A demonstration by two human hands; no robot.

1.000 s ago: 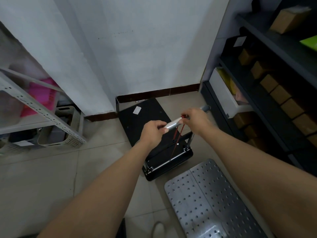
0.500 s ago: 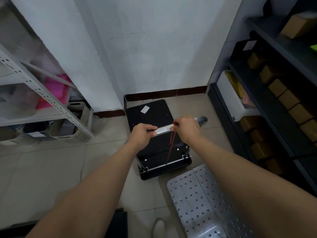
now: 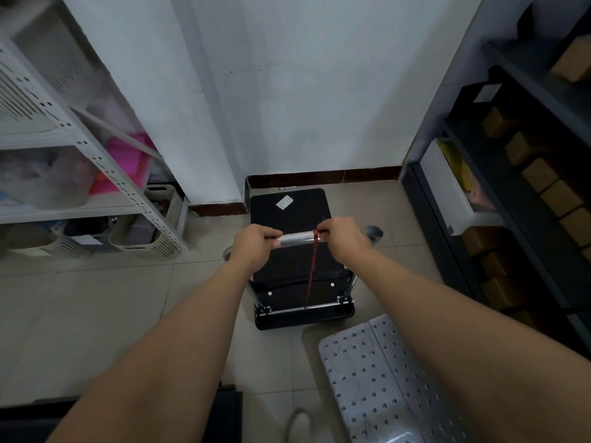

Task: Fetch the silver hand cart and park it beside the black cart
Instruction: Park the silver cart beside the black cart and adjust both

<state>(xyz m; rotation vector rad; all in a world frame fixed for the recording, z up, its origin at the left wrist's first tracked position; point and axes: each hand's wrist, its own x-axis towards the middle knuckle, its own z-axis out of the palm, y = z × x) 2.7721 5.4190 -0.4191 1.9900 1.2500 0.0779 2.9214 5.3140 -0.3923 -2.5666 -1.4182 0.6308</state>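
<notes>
The black cart (image 3: 289, 212) stands on the floor with its front against the wall's skirting. Its silver handle bar (image 3: 295, 238) runs across at my hands' height, a red strap (image 3: 311, 270) hanging from it down to the deck. My left hand (image 3: 256, 244) grips the bar's left part and my right hand (image 3: 343, 236) grips its right part. The silver hand cart's perforated deck (image 3: 380, 378) lies at the lower right, just behind and to the right of the black cart, partly under my right forearm.
A white metal shelf (image 3: 105, 161) with baskets (image 3: 160, 219) and pink packs fills the left. A dark shelf (image 3: 518, 199) with brown boxes and a white bin lines the right. The white wall (image 3: 303, 107) closes the front. My shoe (image 3: 299, 423) shows at the bottom.
The black cart has swung from a slant to square with the wall, and both hands on its bar moved left with it. The view has drawn back a little.
</notes>
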